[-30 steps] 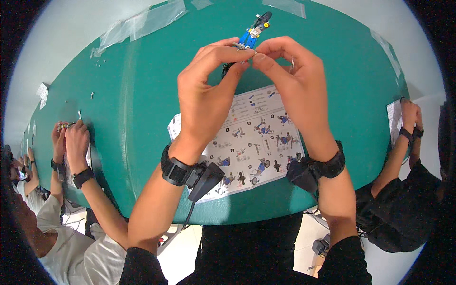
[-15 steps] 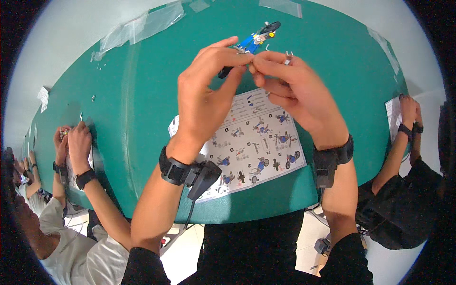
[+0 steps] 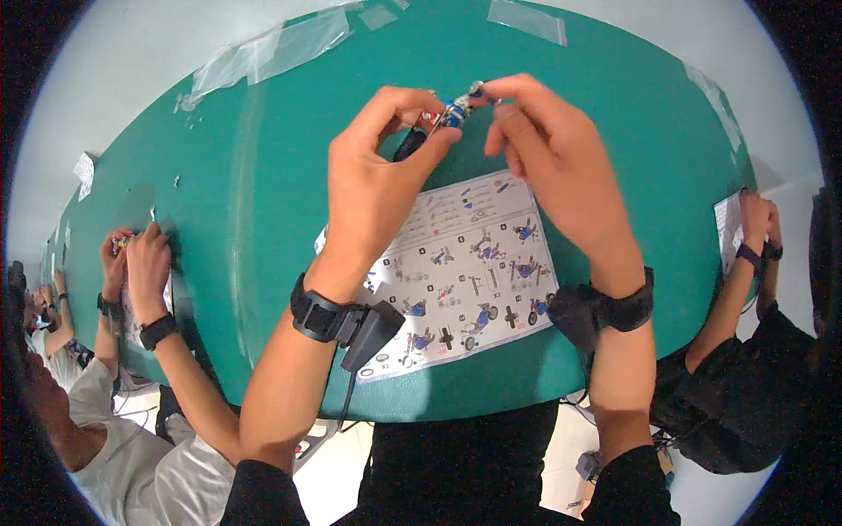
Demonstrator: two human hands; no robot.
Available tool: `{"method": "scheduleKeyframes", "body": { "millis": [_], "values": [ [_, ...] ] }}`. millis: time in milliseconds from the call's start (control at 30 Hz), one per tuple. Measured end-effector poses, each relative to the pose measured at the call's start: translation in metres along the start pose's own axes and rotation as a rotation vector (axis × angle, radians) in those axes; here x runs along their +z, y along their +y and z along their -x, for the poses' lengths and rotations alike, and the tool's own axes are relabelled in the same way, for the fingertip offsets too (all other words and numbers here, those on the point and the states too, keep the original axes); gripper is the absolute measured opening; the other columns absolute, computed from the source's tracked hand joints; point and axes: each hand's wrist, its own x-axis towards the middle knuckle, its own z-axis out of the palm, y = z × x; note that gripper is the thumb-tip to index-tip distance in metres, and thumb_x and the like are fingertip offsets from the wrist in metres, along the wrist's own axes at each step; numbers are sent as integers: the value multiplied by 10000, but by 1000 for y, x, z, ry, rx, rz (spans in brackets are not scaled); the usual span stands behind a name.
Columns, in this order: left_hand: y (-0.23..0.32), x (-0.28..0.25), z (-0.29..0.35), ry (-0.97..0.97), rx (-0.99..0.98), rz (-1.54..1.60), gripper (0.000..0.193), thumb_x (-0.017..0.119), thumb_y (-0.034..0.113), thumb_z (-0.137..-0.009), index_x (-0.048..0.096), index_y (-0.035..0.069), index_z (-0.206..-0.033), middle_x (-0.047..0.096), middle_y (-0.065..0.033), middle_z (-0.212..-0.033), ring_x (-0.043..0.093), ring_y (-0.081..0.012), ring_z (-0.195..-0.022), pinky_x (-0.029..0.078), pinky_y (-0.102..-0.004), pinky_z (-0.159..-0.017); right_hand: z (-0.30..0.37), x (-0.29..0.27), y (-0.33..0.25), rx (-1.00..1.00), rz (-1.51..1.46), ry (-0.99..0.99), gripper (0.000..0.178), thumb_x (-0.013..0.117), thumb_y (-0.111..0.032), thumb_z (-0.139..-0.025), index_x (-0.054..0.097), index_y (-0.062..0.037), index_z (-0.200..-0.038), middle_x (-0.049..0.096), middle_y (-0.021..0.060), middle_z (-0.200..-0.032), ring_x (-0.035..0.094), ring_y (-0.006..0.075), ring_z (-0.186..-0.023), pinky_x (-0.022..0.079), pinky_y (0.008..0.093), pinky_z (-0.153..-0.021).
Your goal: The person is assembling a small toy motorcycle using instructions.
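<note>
A small toy motorcycle (image 3: 455,114) made of blue, grey and black building pieces is held above the table. Thumb and fingers of my left hand (image 3: 379,162) close around its near end, by a black wheel (image 3: 410,144). A bit of red shows beside those fingers. My right hand (image 3: 553,149) reaches the far end of the model, its index finger and thumb bent about the dark tip there. The fingertips partly cover that end, and a tiny light bit shows by the thumb. Under my hands lies a printed instruction sheet (image 3: 456,254) with small pictures of motorcycle parts.
The green table (image 3: 289,202) curves away on both sides. Clear plastic bags (image 3: 267,57) lie along its far edge. At the left a co-worker's hands (image 3: 140,259) handle small pieces; another person's hands (image 3: 759,219) are at the right. Black straps with boxes sit on my wrists.
The model has turned and come down between my hands. My right hand has moved from the model's middle to its far end. A small grey piece seen at the right fingers no longer shows clearly.
</note>
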Motion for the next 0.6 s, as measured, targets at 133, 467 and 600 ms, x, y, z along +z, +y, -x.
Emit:
{"method": "scheduleKeyframes", "body": {
  "millis": [133,467,600],
  "values": [
    [-4,-2,-3,-76,4,-213,214,838,45,-928,727,55,-1111,753,-82,-959,713,-186,-897,564,-322,-835,-3,2,14,-270,352,-15,218,568,-111,-1101,688,1,-1245,715,173,-968,669,316,-851,548,409,-768],
    [0,-12,-8,-222,-65,-364,200,797,46,-950,690,64,-1118,695,-120,-867,651,-251,-768,540,-373,-730,2,6,21,-293,441,9,192,563,-66,-1106,649,20,-1255,704,212,-1085,680,408,-964,543,444,-864],
    [2,-15,-8,-265,-35,-331,186,777,36,-954,686,69,-1113,666,-128,-861,643,-265,-763,539,-383,-728,-1,5,28,-332,486,19,186,587,-88,-1102,666,17,-1233,702,211,-1097,663,423,-959,539,437,-844]
  ]
}}
